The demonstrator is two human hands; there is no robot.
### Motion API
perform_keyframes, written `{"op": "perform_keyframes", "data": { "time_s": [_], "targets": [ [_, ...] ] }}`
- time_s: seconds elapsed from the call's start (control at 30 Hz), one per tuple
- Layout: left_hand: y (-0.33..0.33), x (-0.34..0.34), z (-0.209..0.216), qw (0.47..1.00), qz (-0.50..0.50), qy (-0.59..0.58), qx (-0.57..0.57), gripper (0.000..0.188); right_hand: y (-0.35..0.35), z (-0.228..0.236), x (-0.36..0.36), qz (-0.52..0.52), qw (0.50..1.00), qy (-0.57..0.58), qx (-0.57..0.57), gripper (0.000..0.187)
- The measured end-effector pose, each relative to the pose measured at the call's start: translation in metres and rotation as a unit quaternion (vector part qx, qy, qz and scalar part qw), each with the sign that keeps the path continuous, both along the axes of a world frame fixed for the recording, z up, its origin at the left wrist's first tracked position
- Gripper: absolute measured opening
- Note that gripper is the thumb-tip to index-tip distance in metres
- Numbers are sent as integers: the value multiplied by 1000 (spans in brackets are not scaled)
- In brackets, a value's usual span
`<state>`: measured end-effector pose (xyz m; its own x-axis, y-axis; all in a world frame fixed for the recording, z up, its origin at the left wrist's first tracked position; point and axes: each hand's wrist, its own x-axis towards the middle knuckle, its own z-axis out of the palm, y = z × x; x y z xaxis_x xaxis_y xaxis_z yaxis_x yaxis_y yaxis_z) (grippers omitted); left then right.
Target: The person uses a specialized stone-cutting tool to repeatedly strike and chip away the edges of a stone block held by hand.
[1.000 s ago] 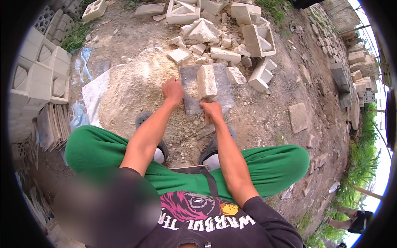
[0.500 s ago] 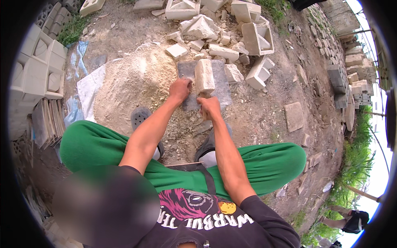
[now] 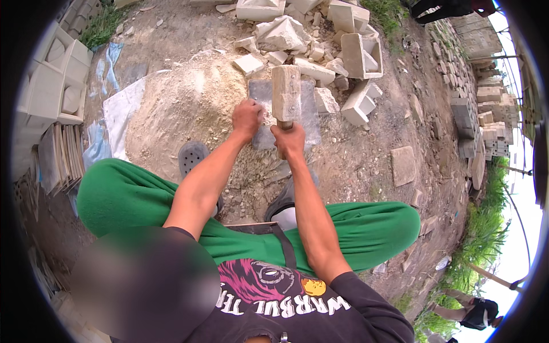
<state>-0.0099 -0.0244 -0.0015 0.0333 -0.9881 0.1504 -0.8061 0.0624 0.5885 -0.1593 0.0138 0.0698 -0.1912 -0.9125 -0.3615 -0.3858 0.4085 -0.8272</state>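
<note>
In my right hand [image 3: 289,140] is a wooden mallet [image 3: 286,91]; my fingers wrap around its short handle. Its dusty, block-shaped head is over a flat grey slab [image 3: 307,123] on the ground between my feet. My left hand [image 3: 249,119] is at the slab's left edge with its fingers curled together. What those fingers hold, if anything, is hidden. Against the left side of the slab lies a heap of pale crushed grit [image 3: 183,106].
Broken pale blocks and chunks [image 3: 283,34] are piled beyond the slab. Hollow blocks [image 3: 57,80] are stacked at the left beside thin upright boards [image 3: 62,154]. A flat stone [image 3: 404,166] lies on the right. Another person [image 3: 477,311] shows at the lower right edge.
The mallet has swung up, so its head now points farther away and more of its broad face and handle shows. My left hand has shifted only slightly.
</note>
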Motion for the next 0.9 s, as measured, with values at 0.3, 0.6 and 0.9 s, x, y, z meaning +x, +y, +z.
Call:
{"op": "perform_keyframes", "data": {
  "time_s": [0.3,0.6,0.9],
  "targets": [
    [32,21,-9,1000,12,-5,-5,17,6,-26,1,63,985,88,131,34],
    [32,14,4,998,25,2,58,24,11,-59,-17,45,993,113,4,29],
    [29,15,5,993,44,-30,109,23,9,-40,-12,18,995,94,-29,24]
  ]
}}
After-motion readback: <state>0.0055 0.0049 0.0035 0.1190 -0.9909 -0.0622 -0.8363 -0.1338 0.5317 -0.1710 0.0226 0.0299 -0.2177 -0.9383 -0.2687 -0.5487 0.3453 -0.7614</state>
